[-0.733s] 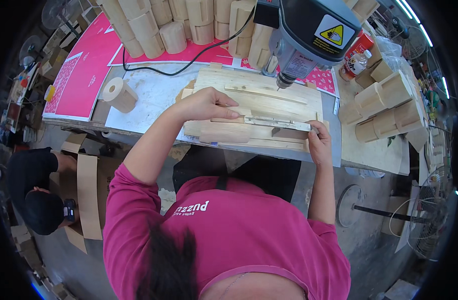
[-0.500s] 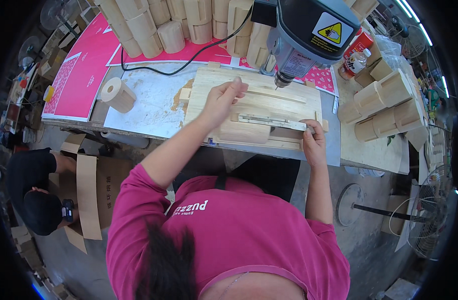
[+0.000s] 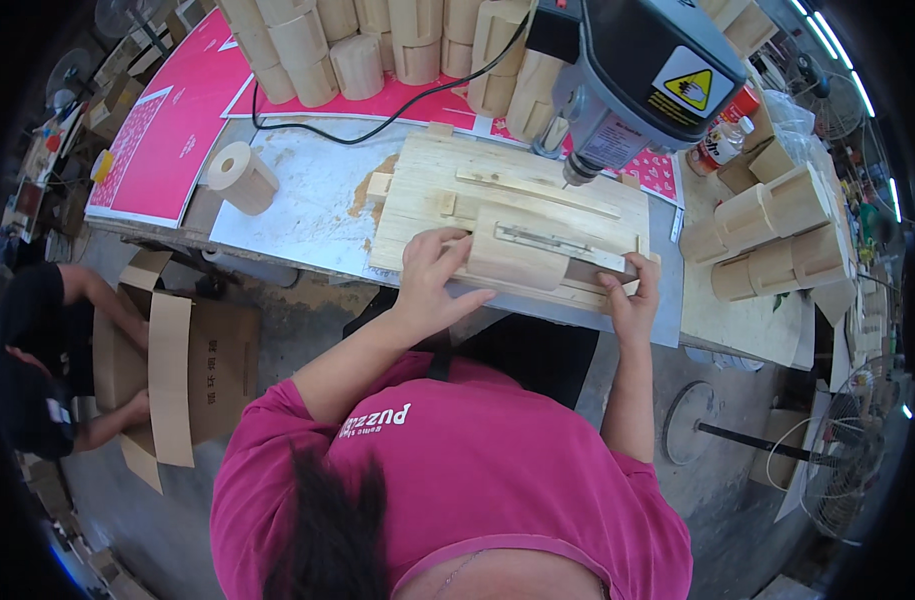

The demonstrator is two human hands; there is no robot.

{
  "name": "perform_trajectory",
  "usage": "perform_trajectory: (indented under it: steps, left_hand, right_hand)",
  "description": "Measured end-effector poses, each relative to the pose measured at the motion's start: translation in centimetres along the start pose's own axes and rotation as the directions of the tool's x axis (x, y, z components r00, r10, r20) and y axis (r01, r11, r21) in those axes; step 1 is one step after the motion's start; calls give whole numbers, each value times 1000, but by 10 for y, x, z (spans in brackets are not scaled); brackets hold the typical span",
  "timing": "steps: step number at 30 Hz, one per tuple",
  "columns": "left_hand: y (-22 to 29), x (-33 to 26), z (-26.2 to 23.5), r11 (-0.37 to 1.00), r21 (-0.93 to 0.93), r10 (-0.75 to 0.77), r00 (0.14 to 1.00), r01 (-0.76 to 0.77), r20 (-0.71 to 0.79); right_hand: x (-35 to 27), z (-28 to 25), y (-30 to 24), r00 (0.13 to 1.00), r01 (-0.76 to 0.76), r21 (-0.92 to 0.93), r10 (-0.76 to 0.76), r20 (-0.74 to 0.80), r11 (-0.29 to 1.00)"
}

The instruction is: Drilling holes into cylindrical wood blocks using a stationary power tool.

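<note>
A pale wooden cylinder [image 3: 517,262] lies on its side on a wooden jig board [image 3: 422,165]. Along its upper side runs a narrow slotted strip [image 3: 552,243], which reaches out past the cylinder's right end. My left hand [image 3: 432,285] is at the cylinder's left end, fingers against it and thumb spread apart along the near side. At the other end, my right hand [image 3: 632,300] pinches the tip of the strip between thumb and fingers. Behind the board hangs a drill press [image 3: 642,90], its bit pointing down above the board's far right part.
A bored wooden cylinder [image 3: 242,178] stands on the table's left. Several more wooden cylinders [image 3: 417,45] are stacked at the back, others [image 3: 767,215] lie at right. A black cable [image 3: 377,130] crosses the table. At left, another person reaches into a cardboard box [image 3: 202,370].
My left hand has come down from above the board to the cylinder's left end. My right hand still grips the strip, now lying on top of the cylinder. The other person has shifted.
</note>
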State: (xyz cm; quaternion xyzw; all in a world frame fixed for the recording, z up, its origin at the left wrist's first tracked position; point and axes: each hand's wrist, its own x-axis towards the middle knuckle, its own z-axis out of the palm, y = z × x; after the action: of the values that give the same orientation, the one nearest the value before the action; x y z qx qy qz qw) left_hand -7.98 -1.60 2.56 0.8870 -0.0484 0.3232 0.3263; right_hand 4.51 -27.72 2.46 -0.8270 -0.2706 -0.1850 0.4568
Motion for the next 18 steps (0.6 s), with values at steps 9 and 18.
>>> perform_trajectory:
  steps: [9, 18]
  left_hand:
    - [-34, 40, 37, 983, 145, -133, 979, 111, 156]
    - [-63, 48, 29, 995, 4, -99, 967, 101, 234]
  right_hand:
    - [39, 6, 17, 973, -230, 168, 232, 7, 959]
    - [53, 23, 17, 945, -324, 361, 287, 154, 874]
